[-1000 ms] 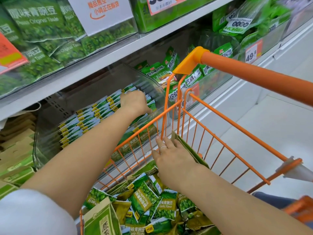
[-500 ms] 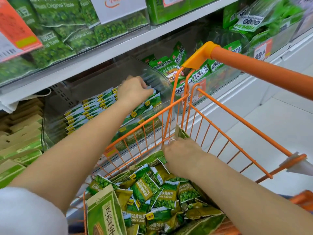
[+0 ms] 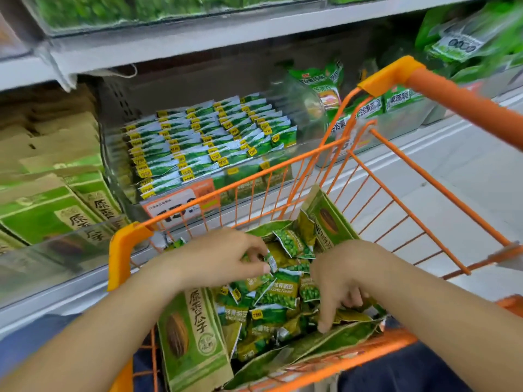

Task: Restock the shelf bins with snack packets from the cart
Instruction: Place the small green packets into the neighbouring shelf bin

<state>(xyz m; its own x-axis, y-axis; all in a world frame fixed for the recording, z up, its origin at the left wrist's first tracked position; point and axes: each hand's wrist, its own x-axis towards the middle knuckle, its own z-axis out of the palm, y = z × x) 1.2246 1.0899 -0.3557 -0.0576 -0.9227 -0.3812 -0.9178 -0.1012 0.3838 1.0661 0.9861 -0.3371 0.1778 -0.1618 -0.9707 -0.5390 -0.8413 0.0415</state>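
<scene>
Where the left hand [image 3: 218,258] pressed on the packets in the bin [image 3: 209,142] a second ago, it has come back to the cart [image 3: 396,80] at lower centre, thumb and fingers pinching one small packet [image 3: 272,263]. Right hand [image 3: 345,278] has slid from the cart's far end to the pile's near edge, fingers curled down among the packets, its grip unclear. Upper centre, the bin stands full of neat rows.
</scene>
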